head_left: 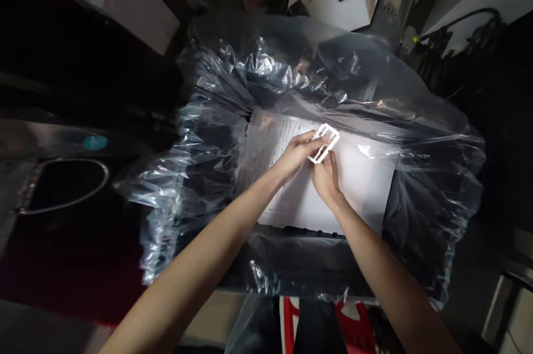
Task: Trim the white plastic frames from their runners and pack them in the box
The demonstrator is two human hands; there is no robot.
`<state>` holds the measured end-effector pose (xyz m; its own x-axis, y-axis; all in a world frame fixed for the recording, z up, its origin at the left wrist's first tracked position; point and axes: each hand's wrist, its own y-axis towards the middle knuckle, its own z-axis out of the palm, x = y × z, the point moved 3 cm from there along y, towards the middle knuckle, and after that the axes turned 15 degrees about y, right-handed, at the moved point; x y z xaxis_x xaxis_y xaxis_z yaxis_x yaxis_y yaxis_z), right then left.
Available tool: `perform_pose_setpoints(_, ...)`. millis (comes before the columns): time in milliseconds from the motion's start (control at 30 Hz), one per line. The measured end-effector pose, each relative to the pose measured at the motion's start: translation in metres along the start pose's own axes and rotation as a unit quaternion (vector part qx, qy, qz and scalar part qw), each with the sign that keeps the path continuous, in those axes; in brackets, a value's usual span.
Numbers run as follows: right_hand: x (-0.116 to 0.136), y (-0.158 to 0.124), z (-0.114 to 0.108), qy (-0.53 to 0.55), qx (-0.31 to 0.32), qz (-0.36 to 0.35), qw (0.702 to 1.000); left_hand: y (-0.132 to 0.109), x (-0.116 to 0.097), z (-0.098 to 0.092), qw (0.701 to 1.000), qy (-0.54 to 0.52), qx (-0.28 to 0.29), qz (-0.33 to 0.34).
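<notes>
Two hands' fingers pinch white rectangular plastic frame (323, 143) | crinkled clear bag (216, 137) | flat paper (366, 182)

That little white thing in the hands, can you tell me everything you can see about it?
The white frame is a small, flat, open rectangle with a bar across it, and looks like plastic. It is tilted, held above the white paper sheet inside the clear plastic bag. The left hand pinches its left side and the right hand holds it from below.
</notes>
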<state>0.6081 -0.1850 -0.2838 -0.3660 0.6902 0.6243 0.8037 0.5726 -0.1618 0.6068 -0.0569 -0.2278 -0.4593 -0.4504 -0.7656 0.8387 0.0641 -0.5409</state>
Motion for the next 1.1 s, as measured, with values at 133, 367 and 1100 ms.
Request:
perform_pose_setpoints(133, -0.003, -0.001, 0.0, -0.008, -0.018, -0.021, 1.0, 0.044, 0.013, -0.005, 0.997, -0.06, -0.031, 0.048)
perform_pose_setpoints(367, 0.001, 0.001, 0.002, 0.006, -0.015, -0.019, 1.0, -0.002, -0.026, -0.011, 0.989, -0.12, -0.017, 0.089)
perform_pose_setpoints(1100, 0.016, 0.012, -0.007, 0.261, -0.095, 0.017, 0.961, -0.06, -0.051, -0.034, 0.951, 0.291, -0.101, -0.001)
